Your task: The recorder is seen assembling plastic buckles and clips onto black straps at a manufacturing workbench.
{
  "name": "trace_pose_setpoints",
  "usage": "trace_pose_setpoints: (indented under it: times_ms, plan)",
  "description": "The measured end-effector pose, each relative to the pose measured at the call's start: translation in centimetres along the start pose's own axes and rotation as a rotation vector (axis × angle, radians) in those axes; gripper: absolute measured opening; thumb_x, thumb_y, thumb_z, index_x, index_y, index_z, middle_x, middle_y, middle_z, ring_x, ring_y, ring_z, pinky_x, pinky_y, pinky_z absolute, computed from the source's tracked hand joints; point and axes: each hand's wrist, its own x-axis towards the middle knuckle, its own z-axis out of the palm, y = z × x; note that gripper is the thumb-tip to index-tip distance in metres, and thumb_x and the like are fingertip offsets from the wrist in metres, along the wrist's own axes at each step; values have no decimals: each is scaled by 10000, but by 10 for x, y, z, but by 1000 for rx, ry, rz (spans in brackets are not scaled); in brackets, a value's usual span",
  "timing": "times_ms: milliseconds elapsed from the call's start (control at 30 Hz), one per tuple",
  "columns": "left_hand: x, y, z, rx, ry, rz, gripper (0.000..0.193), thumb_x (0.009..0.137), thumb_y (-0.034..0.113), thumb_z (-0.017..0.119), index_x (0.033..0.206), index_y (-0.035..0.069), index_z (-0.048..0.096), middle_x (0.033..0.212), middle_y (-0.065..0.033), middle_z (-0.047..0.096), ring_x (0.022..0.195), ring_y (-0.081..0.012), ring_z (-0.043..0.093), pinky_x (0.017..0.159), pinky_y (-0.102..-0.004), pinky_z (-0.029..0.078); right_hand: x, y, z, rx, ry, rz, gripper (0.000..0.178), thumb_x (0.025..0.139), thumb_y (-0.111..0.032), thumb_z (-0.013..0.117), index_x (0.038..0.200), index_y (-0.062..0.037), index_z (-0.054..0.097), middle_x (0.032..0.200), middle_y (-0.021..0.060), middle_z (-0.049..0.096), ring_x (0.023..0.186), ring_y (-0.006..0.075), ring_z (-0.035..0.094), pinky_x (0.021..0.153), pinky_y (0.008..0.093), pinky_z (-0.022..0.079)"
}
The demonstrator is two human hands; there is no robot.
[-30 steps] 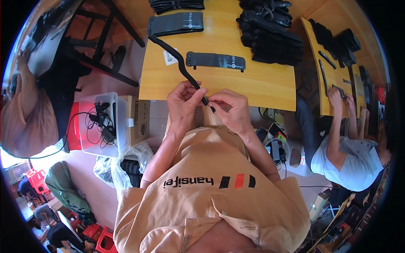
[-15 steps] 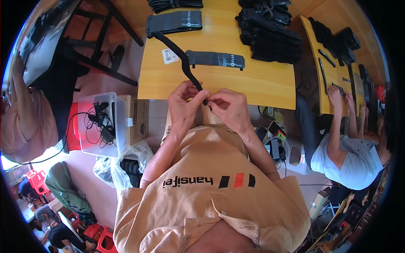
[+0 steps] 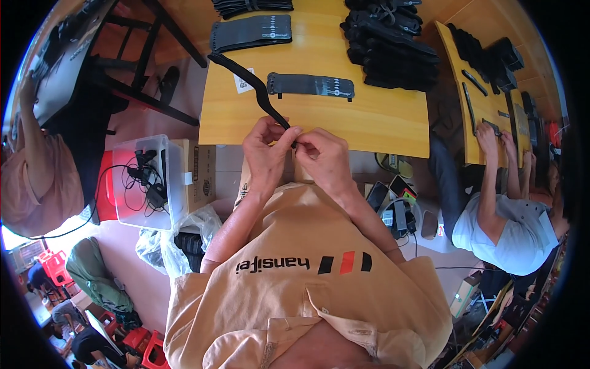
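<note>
A long black strap [image 3: 258, 90] runs from my fingers up and left over the table, its far part bent. My left hand [image 3: 267, 150] pinches it a little above its near end. The fingertips of my right hand [image 3: 322, 157] are closed on that near end, close beside the left thumb; the tip itself is mostly hidden. Beyond my hands a flat dark grey band [image 3: 310, 85] with a printed face lies across the table. A white label sheet [image 3: 244, 82] lies partly beneath the strap.
On the yellow wooden table [image 3: 381, 126] are a stack of grey bands [image 3: 251, 32] and a pile of black straps [image 3: 393, 52]. A clear plastic bin [image 3: 144, 203] with cables stands at left beside a cardboard box [image 3: 201, 172]. Another person [image 3: 504, 227] works at the right-hand table.
The strap's far end has swung slightly left and down, now covering part of the label. My right hand has shifted a little left, nearer my left hand.
</note>
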Motion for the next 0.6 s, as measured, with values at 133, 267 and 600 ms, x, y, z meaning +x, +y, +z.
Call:
trace_pose_setpoints:
  times_ms: [133, 267, 600]
  plan:
    - [2, 0, -1, -85, 37, -62, 206, 750, 45, 711, 904, -17, 589, 742, -39, 625, 648, -68, 577, 588, -202, 485, 3, 2, 6, -61, 7, -33, 67, 712, 9, 624, 770, 6, 590, 718, 139, 579, 604, 295, 590, 536, 344, 484]
    - [3, -3, -2, -144, 0, -85, 249, 759, 37, 699, 978, -29, 600, 772, -35, 630, 689, -73, 584, 640, -202, 491, 6, 5, 7, -153, 61, -116, 72, 718, 8, 622, 768, -2, 570, 706, 135, 561, 601, 316, 576, 519, 368, 474]
    - [5, -4, -10, -202, -119, -220, 240, 789, 36, 679, 1004, -47, 612, 817, -60, 648, 710, -82, 597, 652, -199, 498, 7, 1, 4, -212, 50, -204, 71, 724, 15, 610, 752, -14, 552, 682, 118, 529, 572, 312, 555, 497, 374, 460]
